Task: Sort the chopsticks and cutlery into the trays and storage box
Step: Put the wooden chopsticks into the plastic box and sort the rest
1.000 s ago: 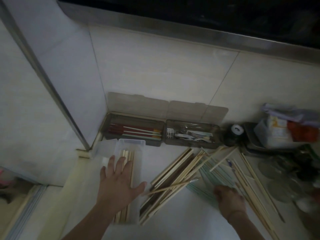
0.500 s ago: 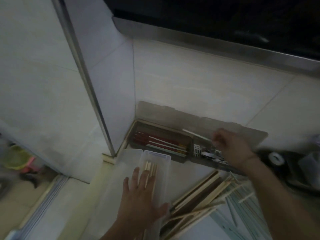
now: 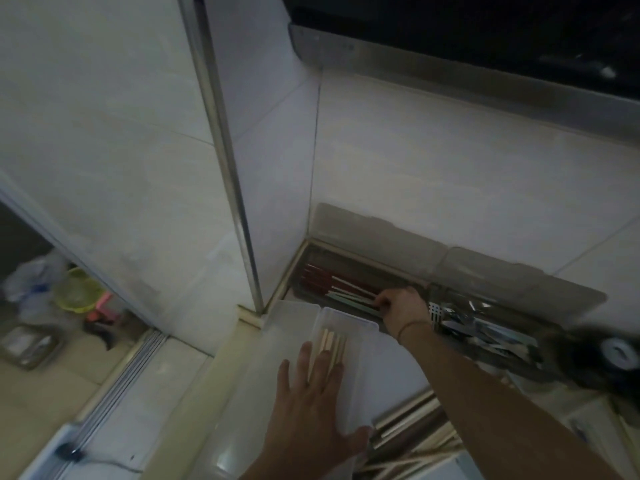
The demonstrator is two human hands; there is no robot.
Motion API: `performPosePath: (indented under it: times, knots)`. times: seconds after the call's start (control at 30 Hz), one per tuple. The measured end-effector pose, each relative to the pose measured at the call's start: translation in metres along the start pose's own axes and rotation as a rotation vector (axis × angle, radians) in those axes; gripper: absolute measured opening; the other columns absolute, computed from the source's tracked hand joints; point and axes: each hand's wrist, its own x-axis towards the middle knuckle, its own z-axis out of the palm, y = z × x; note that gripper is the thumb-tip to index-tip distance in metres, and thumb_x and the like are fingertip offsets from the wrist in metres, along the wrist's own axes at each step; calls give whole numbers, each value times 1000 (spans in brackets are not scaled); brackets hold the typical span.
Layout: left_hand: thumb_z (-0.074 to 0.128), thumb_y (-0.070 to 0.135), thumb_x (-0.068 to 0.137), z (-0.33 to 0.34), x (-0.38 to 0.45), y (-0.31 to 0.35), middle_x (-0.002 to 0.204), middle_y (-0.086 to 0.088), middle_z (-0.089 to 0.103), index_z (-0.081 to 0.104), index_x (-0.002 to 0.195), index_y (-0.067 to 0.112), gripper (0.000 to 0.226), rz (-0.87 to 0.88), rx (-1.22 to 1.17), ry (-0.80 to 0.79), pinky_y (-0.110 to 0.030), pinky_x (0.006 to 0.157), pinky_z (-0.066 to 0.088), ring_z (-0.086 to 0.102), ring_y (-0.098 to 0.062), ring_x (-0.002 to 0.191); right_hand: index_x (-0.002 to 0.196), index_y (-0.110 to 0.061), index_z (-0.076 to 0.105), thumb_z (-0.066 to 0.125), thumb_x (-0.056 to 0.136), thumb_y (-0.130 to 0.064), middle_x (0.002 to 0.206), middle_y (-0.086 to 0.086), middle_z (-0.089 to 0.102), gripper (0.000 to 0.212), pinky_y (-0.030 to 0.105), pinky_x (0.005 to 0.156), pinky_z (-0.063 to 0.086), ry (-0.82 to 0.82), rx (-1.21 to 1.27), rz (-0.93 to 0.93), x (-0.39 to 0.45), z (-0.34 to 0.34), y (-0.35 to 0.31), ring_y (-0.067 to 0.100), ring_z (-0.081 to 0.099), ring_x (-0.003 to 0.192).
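Observation:
My left hand (image 3: 313, 407) lies flat, fingers spread, on the wooden chopsticks (image 3: 329, 344) in the clear plastic storage box (image 3: 349, 320). My right hand (image 3: 401, 308) reaches into the left grey tray (image 3: 301, 261), which holds red and pale chopsticks (image 3: 332, 284). Its fingers pinch the end of a pale green chopstick (image 3: 349, 301) lying in that tray. The right grey tray (image 3: 519, 341) holds metal cutlery (image 3: 464, 323). A loose pile of wooden chopsticks (image 3: 412, 431) lies on the counter at the lower right, partly under my right arm.
Both trays stand against the tiled wall with their lids (image 3: 381, 233) tilted back. A metal corner strip (image 3: 239, 237) runs down the wall at the counter's left end. A dark round object (image 3: 613, 355) sits right of the cutlery tray. The floor lies far left.
My right hand has moved from the counter pile up over the cutlery tray and then left into the chopstick tray with a pale chopstick. The left hand stayed on the box. My view swung left.

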Motion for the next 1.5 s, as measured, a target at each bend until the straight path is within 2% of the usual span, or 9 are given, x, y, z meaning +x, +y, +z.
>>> performPosePath:
  times: [0.2,0.37,0.5,0.77,0.93,1.03,1.2,1.37,1.5]
  knots:
    - [51,87,58,-3,-2,2,132,-7,58,65,122,19,94,-3,23,-19,-62,99,36,42,-39,134,77,-13,73,58,77,-11,88,3,69,15,29,86,45,437,101,-265,-47,-20,40,28,55,90]
    - [50,85,63,-2,-3,0,131,-11,59,65,124,15,94,28,89,37,-61,97,39,42,-40,130,82,-11,73,58,81,-16,88,9,69,15,29,83,41,616,177,152,-154,-22,130,34,61,86]
    - [51,84,63,-1,-3,1,132,-10,58,64,124,19,91,8,117,52,-60,94,43,42,-39,131,80,-11,73,46,80,-28,81,10,69,32,41,73,52,584,-19,254,-250,0,185,37,62,74]
    - [43,87,66,0,-2,-1,140,-8,51,62,124,21,90,-3,134,49,-60,100,38,31,-36,137,79,-20,76,41,73,-37,80,4,70,38,39,55,50,338,-106,399,-314,41,181,36,62,71]
    - [39,86,66,-1,-4,0,142,-8,49,60,128,21,92,-9,98,56,-61,104,35,28,-36,140,65,-27,67,62,63,-22,67,-1,63,7,32,53,40,248,-90,481,-310,32,168,33,57,66]
    - [40,85,66,0,-4,1,140,-8,51,61,127,19,92,-8,82,64,-62,102,36,30,-36,139,66,-27,65,73,62,-8,66,-2,63,21,33,58,36,177,-88,509,-309,27,171,33,58,71]
    - [44,85,65,-1,-5,0,138,-9,51,61,126,19,91,-5,91,60,-61,101,37,31,-37,138,64,-28,55,44,70,-26,59,-7,57,13,28,57,28,257,-148,323,-308,5,174,27,56,62]
    - [47,86,63,-2,-4,1,139,-8,52,60,126,20,92,-28,75,41,-61,101,37,33,-37,138,76,-31,42,56,82,-2,71,-6,53,33,28,55,32,164,-127,303,-281,-42,176,21,48,55]
    - [49,86,62,-5,-4,1,137,-8,54,62,125,21,92,-30,57,20,-61,100,39,36,-38,136,95,-14,63,60,83,6,94,12,63,24,34,59,47,233,14,129,-223,-65,146,32,61,67]
